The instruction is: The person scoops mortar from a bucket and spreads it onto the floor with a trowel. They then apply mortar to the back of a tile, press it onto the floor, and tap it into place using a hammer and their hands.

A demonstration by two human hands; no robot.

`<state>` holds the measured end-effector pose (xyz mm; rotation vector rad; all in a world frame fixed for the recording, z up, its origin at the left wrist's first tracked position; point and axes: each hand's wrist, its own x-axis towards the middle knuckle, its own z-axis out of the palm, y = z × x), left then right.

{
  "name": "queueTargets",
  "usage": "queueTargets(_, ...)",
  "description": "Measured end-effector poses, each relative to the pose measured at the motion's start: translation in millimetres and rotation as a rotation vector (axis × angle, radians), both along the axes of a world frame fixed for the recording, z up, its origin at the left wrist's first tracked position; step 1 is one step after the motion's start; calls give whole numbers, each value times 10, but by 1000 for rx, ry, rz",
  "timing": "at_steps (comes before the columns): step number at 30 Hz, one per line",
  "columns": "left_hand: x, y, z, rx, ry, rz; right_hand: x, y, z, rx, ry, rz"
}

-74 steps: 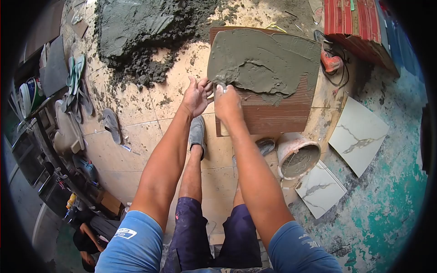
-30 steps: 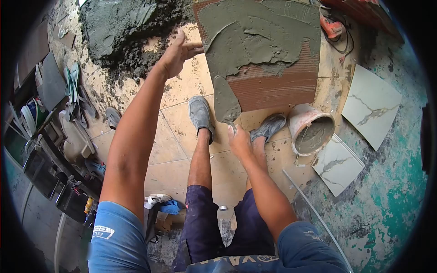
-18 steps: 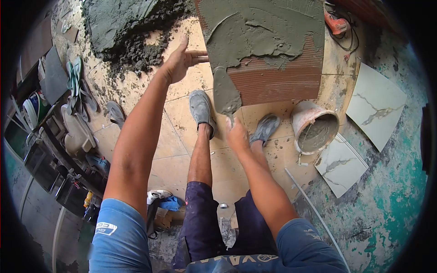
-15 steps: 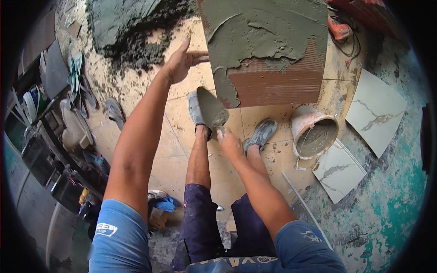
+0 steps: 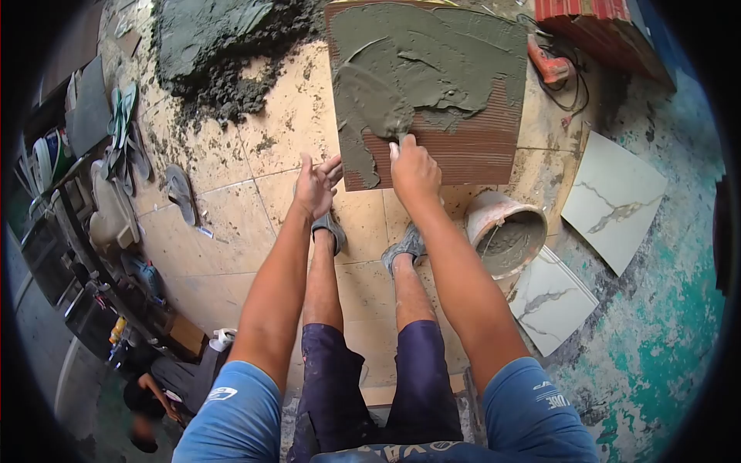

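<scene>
A large tile (image 5: pixel 471 154) with a ribbed brown back is in front of me, and grey wet mortar (image 5: pixel 463 54) covers its upper and left parts. My right hand (image 5: pixel 417 171) is closed round the handle of a trowel (image 5: pixel 377 100). The trowel's mortar-smeared blade lies against the mortar at the left of the tile. My left hand (image 5: pixel 315 187) is at the tile's lower left edge with its fingers stretched out. The fingertips reach that edge; whether they bear any weight I cannot tell.
A bucket (image 5: pixel 480 212) of mortar tilts at the right, near marble-patterned tiles (image 5: pixel 614 201). An orange power tool (image 5: pixel 549 65) with a cord lies behind. A mortar bed (image 5: pixel 208 38) spreads at the upper left. Sandals (image 5: pixel 180 193) and a rack stand left; another person (image 5: pixel 147 393) is lower left.
My right hand has moved up and forward, bringing the trowel from above my foot onto the tile's mortar. My left hand has slid down along the tile's left edge. My feet have shifted.
</scene>
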<state>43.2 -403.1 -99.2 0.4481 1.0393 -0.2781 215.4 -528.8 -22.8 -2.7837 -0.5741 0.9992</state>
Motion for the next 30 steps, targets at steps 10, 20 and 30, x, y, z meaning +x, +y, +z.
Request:
queueTargets(10, -171, -38, -153, 20, 52, -111, 357, -736, -132, -9, -38, -570)
queueTargets(20, -281, -363, -131, -114, 11, 100, 896, -2499, -472, 65, -133, -684)
queueTargets(30, -276, -513, -177, -5, 6, 233, 1702, -1961, -315, 90, -145, -399)
